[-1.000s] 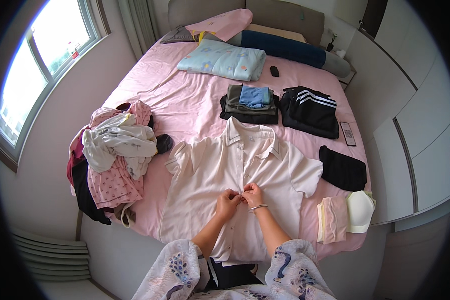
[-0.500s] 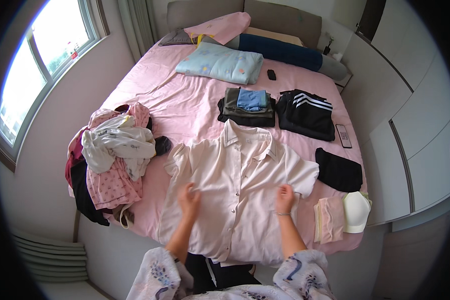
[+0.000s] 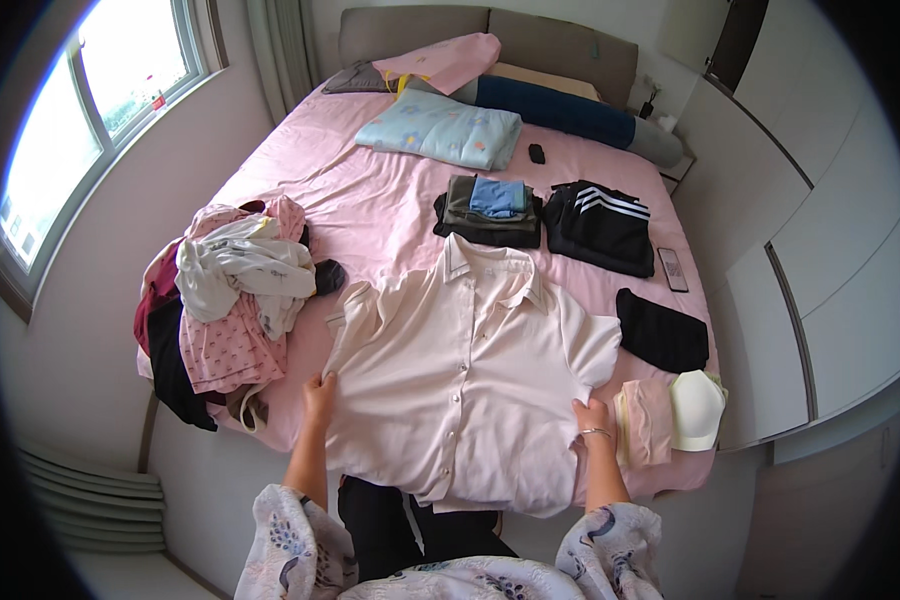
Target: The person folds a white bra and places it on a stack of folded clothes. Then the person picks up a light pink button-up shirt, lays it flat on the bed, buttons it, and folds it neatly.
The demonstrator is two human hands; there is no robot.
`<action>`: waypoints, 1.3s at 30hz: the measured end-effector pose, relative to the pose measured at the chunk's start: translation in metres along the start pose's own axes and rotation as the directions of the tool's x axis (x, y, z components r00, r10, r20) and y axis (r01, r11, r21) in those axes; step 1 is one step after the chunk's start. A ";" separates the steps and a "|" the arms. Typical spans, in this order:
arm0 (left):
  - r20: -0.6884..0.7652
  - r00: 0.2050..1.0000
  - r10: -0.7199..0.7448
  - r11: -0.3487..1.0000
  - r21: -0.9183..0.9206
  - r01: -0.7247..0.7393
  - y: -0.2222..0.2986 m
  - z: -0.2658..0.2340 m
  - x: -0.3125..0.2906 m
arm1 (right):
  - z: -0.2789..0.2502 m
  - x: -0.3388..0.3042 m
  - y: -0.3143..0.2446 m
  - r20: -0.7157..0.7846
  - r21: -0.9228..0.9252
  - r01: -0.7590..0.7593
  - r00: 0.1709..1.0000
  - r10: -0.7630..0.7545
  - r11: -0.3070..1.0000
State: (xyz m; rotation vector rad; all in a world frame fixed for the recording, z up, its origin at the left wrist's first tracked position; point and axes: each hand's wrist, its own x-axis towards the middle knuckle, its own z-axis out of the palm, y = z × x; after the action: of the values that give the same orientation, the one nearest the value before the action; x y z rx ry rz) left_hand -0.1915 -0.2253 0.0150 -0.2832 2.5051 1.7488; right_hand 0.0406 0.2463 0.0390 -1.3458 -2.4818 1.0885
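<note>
A cream short-sleeved shirt (image 3: 410, 370) lies front side up across the near part of the bed, collar away from me, its button row running toward me. My left hand (image 3: 318, 397) grips its left side edge below the sleeve. On the opposite side edge, under the right sleeve, my right hand (image 3: 592, 418) is closed on the cloth; a bracelet circles that wrist. The fabric is stretched between the two hands, with its hem at the bed's front edge. Just right of my right hand are folded peach garments (image 3: 646, 422) and a pale cream bra (image 3: 698, 411).
A heap of unfolded clothes (image 3: 235, 300) lies at the left. Beyond the shirt are folded dark clothes with a blue piece (image 3: 500, 198) on top, and black striped clothing (image 3: 600, 228). A phone (image 3: 673, 270) and folded black garment (image 3: 662, 331) lie right. A light-blue quilt (image 3: 440, 130) lies farther back.
Both hands have moved outward from above the shirt's front to its side edges and closed on the cloth. The shirt is now pulled wider near its lower half.
</note>
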 end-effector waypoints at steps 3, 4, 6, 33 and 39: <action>0.148 0.988 -0.046 0.978 -0.195 0.074 0.004 -0.017 -0.027 | -0.023 -0.029 0.035 0.047 -0.138 0.014 0.999 -0.008 0.990; 0.163 0.984 -0.070 0.976 -0.193 0.102 0.001 -0.027 -0.038 | -0.033 -0.044 0.038 0.080 -0.196 0.020 0.997 -0.004 0.980; 0.173 0.978 -0.117 0.968 -0.200 0.151 0.003 -0.045 -0.065 | -0.035 -0.066 0.059 0.120 -0.196 0.045 0.993 -0.021 0.980; 0.398 0.900 0.177 0.861 0.380 -0.337 0.043 0.162 -0.151 | 0.157 -0.070 -0.055 0.108 0.197 0.429 0.884 -0.455 0.881; 0.367 0.914 0.172 0.861 0.395 -0.320 0.030 0.169 -0.142 | 0.153 -0.078 -0.078 0.155 -0.035 0.431 0.894 -0.421 0.902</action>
State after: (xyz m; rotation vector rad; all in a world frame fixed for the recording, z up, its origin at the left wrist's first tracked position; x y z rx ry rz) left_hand -0.0654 -0.0419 0.0077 0.3471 2.6757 1.0960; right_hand -0.0298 0.0769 -0.0059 -0.6921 -2.7529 1.0302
